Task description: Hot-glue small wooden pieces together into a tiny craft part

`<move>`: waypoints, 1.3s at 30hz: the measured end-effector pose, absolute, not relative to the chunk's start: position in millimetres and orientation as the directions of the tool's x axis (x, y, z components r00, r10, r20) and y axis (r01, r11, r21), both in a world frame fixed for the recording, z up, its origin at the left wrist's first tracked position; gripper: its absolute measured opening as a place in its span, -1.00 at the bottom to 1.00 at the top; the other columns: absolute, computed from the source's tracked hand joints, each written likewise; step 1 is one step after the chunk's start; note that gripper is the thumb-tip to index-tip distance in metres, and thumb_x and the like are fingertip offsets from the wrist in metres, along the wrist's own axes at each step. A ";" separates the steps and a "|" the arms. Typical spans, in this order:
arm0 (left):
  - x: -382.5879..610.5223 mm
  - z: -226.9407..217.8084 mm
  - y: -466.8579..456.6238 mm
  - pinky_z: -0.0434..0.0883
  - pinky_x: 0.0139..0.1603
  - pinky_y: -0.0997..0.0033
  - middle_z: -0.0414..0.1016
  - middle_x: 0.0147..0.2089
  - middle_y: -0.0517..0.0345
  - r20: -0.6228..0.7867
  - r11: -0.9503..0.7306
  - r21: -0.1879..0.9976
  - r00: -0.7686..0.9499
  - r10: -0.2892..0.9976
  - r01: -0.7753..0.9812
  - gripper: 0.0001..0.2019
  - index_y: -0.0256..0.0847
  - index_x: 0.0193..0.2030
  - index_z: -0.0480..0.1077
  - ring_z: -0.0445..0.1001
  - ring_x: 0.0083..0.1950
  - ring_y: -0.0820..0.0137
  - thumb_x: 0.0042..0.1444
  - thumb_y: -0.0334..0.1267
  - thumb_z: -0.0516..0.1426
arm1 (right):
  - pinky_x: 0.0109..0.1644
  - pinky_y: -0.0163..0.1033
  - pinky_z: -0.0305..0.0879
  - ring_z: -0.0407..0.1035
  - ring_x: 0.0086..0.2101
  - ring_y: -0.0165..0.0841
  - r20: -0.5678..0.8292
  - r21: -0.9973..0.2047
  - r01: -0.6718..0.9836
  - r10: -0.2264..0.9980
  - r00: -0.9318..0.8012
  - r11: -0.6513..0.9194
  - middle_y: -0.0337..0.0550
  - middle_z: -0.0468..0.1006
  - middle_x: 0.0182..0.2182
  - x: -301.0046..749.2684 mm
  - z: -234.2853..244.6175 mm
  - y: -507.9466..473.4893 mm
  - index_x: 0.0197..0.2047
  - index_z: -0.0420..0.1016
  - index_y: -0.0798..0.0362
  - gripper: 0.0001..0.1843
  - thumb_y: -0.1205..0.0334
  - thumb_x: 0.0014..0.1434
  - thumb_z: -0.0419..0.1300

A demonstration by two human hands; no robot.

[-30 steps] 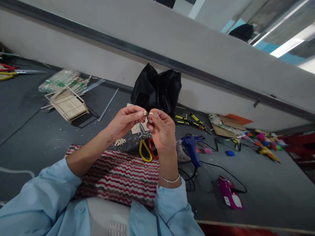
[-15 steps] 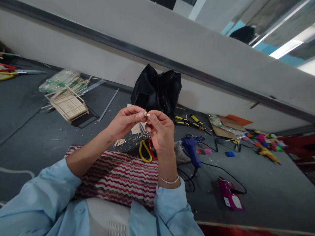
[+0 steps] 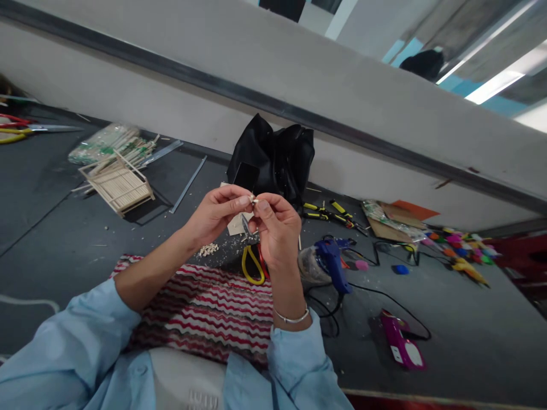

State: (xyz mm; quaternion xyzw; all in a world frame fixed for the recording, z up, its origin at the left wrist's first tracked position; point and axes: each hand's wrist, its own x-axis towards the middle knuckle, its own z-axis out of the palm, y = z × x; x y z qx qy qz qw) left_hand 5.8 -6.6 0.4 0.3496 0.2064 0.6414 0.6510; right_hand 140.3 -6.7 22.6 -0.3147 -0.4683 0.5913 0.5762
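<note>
Left hand (image 3: 217,214): thumb and index finger are pressing together at the tips, pinching a small pale bit (image 3: 252,199). The other fingers are curling in behind; the palm is not showing.

Right hand (image 3: 277,229): thumb and index finger are likewise closing on a small pale end at the same spot, the remaining fingers folding under. The fingertips of both hands are nearly meeting — whether they are gripping one piece or two touching ones, I cannot tell.

The pale bit is sitting between the two hands, raised above the counter (image 3: 470,330). Below it, scissors (image 3: 249,266) with yellow and red handles are lying with their blade over a sheet of paper (image 3: 235,228). A heap of pale bits (image 3: 208,249) is resting just beyond the striped cloth (image 3: 200,307), below the left hand in view. A black bag (image 3: 273,162) is standing behind the hands, against the wall (image 3: 188,108). To the right of the right forearm, a blue glue gun (image 3: 334,267) is leaning nose up — its cord is trailing over the counter.
</note>
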 end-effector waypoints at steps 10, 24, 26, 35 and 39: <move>6.4 1.1 -6.7 0.51 -0.26 0.61 0.63 -0.39 0.16 0.188 -0.071 0.713 0.092 0.978 -0.698 -0.84 -0.21 -0.34 0.67 0.58 -0.34 0.55 -0.03 -0.22 0.48 | -0.59 -0.45 0.29 0.35 -0.53 -0.53 0.179 -0.906 -0.410 0.973 -0.149 0.104 -0.34 0.51 -0.52 138.4 21.2 -7.1 -0.33 0.64 0.01 -0.80 0.11 0.04 0.50; 6.1 2.1 -7.2 0.49 -0.28 0.60 0.64 -0.40 0.16 0.183 -0.069 0.710 0.089 0.979 -0.701 -0.83 -0.22 -0.36 0.67 0.57 -0.35 0.54 -0.06 -0.23 0.49 | -0.61 -0.45 0.31 0.35 -0.55 -0.53 0.166 -0.903 -0.420 0.974 -0.152 0.088 -0.35 0.50 -0.52 137.2 21.9 -6.2 -0.35 0.63 0.02 -0.82 0.14 0.04 0.48; 6.1 2.5 -7.1 0.49 -0.28 0.59 0.63 -0.40 0.15 0.183 -0.075 0.716 0.083 0.980 -0.694 -0.82 -0.22 -0.36 0.67 0.57 -0.35 0.53 -0.06 -0.22 0.49 | -0.61 -0.45 0.30 0.34 -0.55 -0.53 0.166 -0.908 -0.410 0.974 -0.154 0.090 -0.35 0.50 -0.52 137.3 22.3 -6.0 -0.34 0.63 0.02 -0.80 0.11 0.03 0.49; 6.4 3.4 -6.8 0.48 -0.28 0.54 0.62 -0.42 0.17 0.188 -0.097 0.736 0.064 0.980 -0.670 -0.82 -0.20 -0.37 0.66 0.55 -0.36 0.52 -0.06 -0.20 0.49 | -0.60 -0.45 0.30 0.34 -0.54 -0.53 0.172 -0.908 -0.409 0.970 -0.172 0.088 -0.35 0.48 -0.52 138.2 22.5 -6.0 -0.35 0.61 0.02 -0.77 0.09 0.03 0.50; 6.4 2.6 -7.0 0.48 -0.28 0.52 0.62 -0.43 0.17 0.187 -0.103 0.747 0.059 0.981 -0.657 -0.81 -0.20 -0.37 0.66 0.55 -0.36 0.51 -0.07 -0.19 0.49 | -0.61 -0.44 0.31 0.33 -0.55 -0.53 0.165 -0.921 -0.380 0.971 -0.171 0.089 -0.34 0.48 -0.52 138.9 22.6 -5.7 -0.35 0.60 0.02 -0.76 0.08 0.04 0.49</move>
